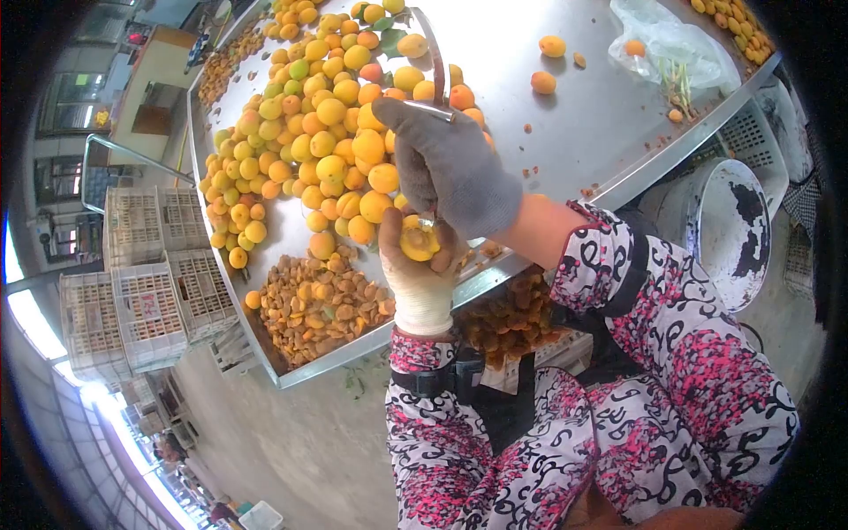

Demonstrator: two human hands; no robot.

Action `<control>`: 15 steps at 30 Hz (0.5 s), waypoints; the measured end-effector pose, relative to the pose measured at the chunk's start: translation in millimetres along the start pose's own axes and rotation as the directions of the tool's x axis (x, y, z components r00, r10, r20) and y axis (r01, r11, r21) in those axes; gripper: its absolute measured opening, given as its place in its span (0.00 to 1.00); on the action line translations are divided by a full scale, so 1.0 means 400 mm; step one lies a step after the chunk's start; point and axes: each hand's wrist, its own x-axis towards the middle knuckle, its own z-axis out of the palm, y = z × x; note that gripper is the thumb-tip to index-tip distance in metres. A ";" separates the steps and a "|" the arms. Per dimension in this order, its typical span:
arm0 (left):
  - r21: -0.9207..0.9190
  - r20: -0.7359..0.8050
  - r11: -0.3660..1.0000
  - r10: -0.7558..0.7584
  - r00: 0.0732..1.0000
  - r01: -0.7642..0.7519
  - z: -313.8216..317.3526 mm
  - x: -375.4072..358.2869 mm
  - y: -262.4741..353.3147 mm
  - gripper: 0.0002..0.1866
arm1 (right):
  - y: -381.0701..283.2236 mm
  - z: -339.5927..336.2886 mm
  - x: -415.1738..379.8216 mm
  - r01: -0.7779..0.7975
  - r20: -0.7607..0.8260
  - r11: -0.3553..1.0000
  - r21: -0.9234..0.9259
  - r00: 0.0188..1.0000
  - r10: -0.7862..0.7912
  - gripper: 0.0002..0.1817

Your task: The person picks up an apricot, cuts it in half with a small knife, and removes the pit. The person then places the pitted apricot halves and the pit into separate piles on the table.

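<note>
As L hand (413, 274) holds apricot (420, 238), tray (594, 110) piled w/ more

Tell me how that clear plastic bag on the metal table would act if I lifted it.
The bag would likely be floppy, since it lies crumpled and slack. It is probably light: the film looks thin and see-through. The round fruit there might roll as it lifts, though I can't tell whether it sits in or on the bag.
</note>
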 end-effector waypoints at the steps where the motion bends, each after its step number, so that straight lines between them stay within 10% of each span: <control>1: -0.130 0.113 0.985 -0.096 0.989 0.111 -0.021 0.011 0.003 0.16 | 0.008 0.003 -0.001 0.000 -0.001 1.000 0.000 1.000 0.000 0.16; 3: -0.246 0.236 0.941 -0.174 0.956 0.232 0.006 0.008 0.011 0.15 | 0.029 0.013 -0.001 0.128 0.039 0.991 -0.040 0.991 -0.127 0.13; 5: -0.049 -0.260 0.992 -0.121 0.958 0.112 0.082 -0.018 0.015 0.19 | 0.013 0.016 -0.005 0.042 0.061 0.993 -0.114 0.997 -0.035 0.13; 6: -0.047 -0.263 0.993 -0.120 0.957 0.111 0.066 -0.022 0.008 0.19 | 0.007 0.019 -0.008 -0.042 0.082 0.981 -0.188 0.995 0.058 0.12; 8: 0.553 0.146 0.795 0.203 0.968 -0.250 0.001 -0.019 -0.015 0.22 | 0.008 0.012 -0.001 -0.061 0.095 0.993 -0.101 0.993 0.070 0.13; 12: 0.683 0.266 0.687 0.082 0.960 -0.248 -0.072 0.045 0.011 0.20 | -0.009 0.010 0.000 -0.136 0.103 0.991 -0.003 0.985 0.136 0.19; 13: 0.239 0.425 0.966 -0.193 0.884 0.096 -0.073 0.062 0.019 0.19 | 0.008 -0.003 0.007 -0.137 0.103 0.991 -0.002 0.985 0.136 0.19; 14: -0.186 0.664 0.824 -0.296 0.687 0.535 -0.073 0.069 0.023 0.18 | 0.039 -0.024 0.020 -0.035 0.161 0.999 0.029 0.987 0.030 0.15; 15: -0.186 0.663 0.824 -0.297 0.687 0.535 -0.073 0.069 0.024 0.18 | 0.049 -0.032 0.030 0.065 0.214 0.996 0.065 0.974 -0.078 0.15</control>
